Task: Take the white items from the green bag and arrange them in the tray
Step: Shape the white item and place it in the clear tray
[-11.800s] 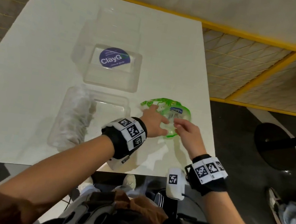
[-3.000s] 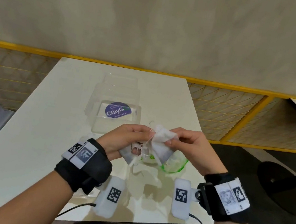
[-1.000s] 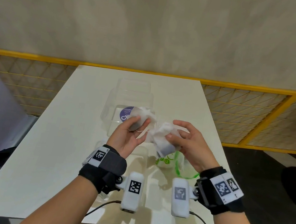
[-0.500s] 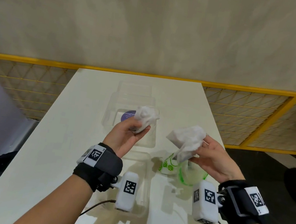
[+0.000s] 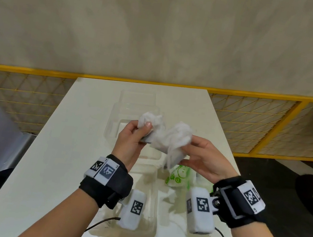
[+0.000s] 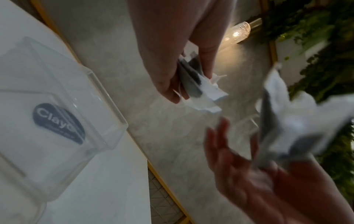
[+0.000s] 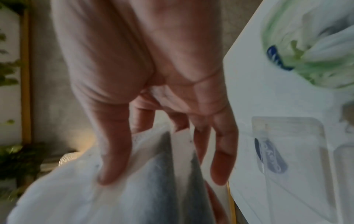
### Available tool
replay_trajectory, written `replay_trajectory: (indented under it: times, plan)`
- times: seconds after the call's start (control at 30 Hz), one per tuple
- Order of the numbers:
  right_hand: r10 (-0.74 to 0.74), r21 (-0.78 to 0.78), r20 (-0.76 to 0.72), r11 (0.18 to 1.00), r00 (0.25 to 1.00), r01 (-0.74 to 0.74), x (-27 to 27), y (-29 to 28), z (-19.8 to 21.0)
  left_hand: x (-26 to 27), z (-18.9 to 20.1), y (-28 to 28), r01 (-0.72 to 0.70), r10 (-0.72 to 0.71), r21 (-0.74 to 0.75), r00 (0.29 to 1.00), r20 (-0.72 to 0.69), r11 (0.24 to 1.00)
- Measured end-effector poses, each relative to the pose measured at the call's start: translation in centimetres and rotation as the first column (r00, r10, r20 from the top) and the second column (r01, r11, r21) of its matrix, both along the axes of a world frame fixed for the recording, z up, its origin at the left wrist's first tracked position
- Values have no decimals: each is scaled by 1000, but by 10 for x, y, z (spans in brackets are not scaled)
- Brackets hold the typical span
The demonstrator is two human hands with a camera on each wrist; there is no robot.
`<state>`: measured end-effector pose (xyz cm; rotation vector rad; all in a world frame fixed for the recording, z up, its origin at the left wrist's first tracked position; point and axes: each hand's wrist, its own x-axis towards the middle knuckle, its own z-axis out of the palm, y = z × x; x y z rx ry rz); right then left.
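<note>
My left hand point(image 5: 145, 130) pinches a small bunch of white sachets point(image 5: 150, 119) between thumb and fingers, raised above the table. My right hand point(image 5: 186, 150) grips a larger crumpled bunch of white sachets point(image 5: 176, 140), which touches the left bunch. In the left wrist view the left fingers point(image 6: 170, 84) hold flat white and grey sachets point(image 6: 201, 94). The right thumb point(image 7: 113, 159) presses on its sachets point(image 7: 95, 197). The green bag point(image 5: 180, 176) lies crumpled on the table under my right hand. A clear tray point(image 5: 130, 112) with a dark round label stands behind my hands.
A second clear plastic tray point(image 5: 150, 201) lies near the front edge beneath my wrists. The white table point(image 5: 69, 145) ends close on the right, with dark floor beyond. A yellow-framed mesh rail point(image 5: 253, 123) and a wall stand behind.
Half a second ago my hands were apart, each with its own bunch. The right hand has moved left, and the two bunches now meet above the labelled tray.
</note>
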<state>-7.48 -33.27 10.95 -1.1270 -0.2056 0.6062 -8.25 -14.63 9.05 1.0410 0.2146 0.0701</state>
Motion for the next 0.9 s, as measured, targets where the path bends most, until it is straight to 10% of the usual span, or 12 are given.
replay_trajectory:
  times: [0.13,0.43,0.9]
  plan:
    - [16,-98,9,995,1000,-15,9,26,10,-6,4,-8,31,-34,125,999,22,992]
    - [-112,-266,198,950,974,164,10,24,1,-11,12,-6,68,-69,-92,998,-6,993]
    - [98,-332,415,942,904,50,1,-5,-3,-12,14,-15,350,-358,-198,934,0,915]
